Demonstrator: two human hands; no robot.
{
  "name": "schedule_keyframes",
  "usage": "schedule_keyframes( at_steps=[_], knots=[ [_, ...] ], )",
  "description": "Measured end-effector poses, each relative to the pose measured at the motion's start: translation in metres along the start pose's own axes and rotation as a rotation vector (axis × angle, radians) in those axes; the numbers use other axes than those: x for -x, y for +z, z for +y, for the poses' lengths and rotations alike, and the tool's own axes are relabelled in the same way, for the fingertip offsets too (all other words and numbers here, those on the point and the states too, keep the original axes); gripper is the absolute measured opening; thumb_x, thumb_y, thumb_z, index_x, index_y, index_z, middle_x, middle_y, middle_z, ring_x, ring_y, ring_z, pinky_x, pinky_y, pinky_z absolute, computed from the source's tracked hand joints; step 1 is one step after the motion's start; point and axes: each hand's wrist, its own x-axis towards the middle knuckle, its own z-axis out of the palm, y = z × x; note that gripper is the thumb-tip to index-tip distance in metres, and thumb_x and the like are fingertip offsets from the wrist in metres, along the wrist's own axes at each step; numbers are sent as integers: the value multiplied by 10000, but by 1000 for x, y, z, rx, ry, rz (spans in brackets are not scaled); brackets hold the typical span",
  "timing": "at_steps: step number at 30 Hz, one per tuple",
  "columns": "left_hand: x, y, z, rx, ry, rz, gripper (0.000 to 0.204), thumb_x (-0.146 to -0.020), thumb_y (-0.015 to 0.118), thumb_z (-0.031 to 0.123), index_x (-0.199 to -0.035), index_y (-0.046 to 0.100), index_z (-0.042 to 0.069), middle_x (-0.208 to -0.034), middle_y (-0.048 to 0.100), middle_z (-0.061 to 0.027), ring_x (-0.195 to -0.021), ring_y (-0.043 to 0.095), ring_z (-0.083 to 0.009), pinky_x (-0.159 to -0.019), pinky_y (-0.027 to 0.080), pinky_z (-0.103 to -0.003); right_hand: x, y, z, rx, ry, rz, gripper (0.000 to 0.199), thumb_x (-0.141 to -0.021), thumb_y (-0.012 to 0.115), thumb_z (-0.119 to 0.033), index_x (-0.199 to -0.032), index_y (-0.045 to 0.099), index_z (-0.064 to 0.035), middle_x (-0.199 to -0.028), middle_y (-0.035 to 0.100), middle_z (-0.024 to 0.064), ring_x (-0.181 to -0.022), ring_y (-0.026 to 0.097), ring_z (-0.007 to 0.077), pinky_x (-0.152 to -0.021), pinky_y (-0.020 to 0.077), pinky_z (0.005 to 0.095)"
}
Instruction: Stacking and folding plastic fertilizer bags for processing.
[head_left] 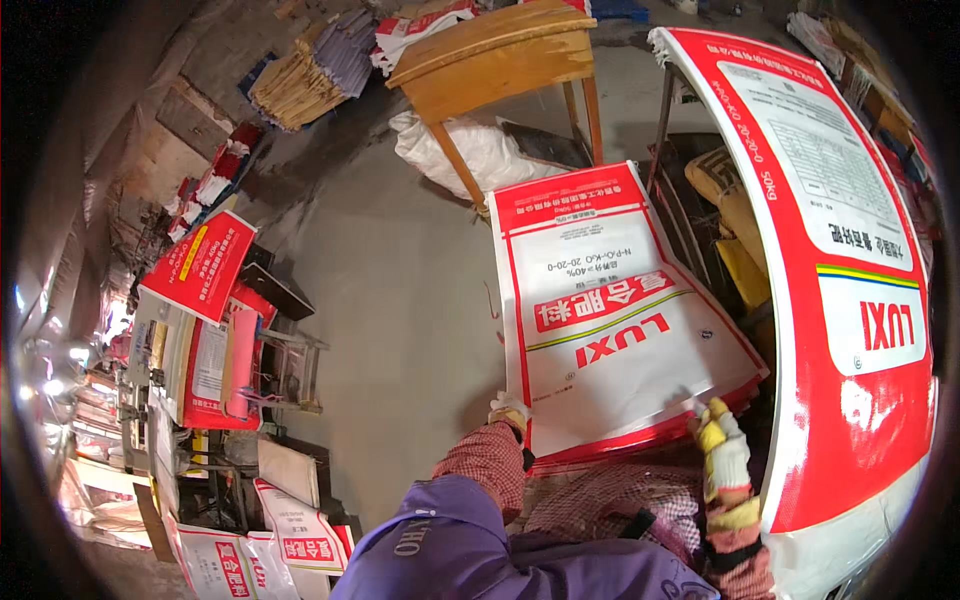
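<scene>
Flat red-and-white plastic sacks [615,335] lie between the white-gloved left hand [510,411] and yellow-and-white-gloved right hand [724,448], hands apart, grip unclear.

Left of the left hand [510,412], a free way is given over the grey floor [390,330]. Right of the right hand [724,448], passage is blocked by a large red-and-white sack [840,290]. Ahead of both, beyond the flat sack [610,300], the way is barred by a wooden table [500,70] and a white bundle [465,145].

Left hand [510,411] by the near left corner of a red-and-white sack stack [610,350] — gloved right hand [722,445] at its near edge.
</scene>
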Motion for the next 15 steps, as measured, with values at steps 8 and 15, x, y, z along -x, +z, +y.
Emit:
schedule_keyframes(
  at_steps=[8,15],
  knots=[
    [17,-50,13,110,372,-92,380,-808,507,279,-1101,546,39,-1082,541,-171,-1051,495,-353,-890,402,-459,144,35,-76,1243,-337,-472,306,-803,476,3,-1104,524,23,-986,639,145,-779,607,184,-657,483,274],
    [221,-194,186,751,1609,434,273,-704,609,149,-931,590,-2,-1204,471,-178,-1087,468,-329,-957,352,-410,186,-43,-90,-98,-89,-21,389,-906,467,-260,-1077,470,90,-765,619,150,-698,583,186,-561,453,257]
  ],
)
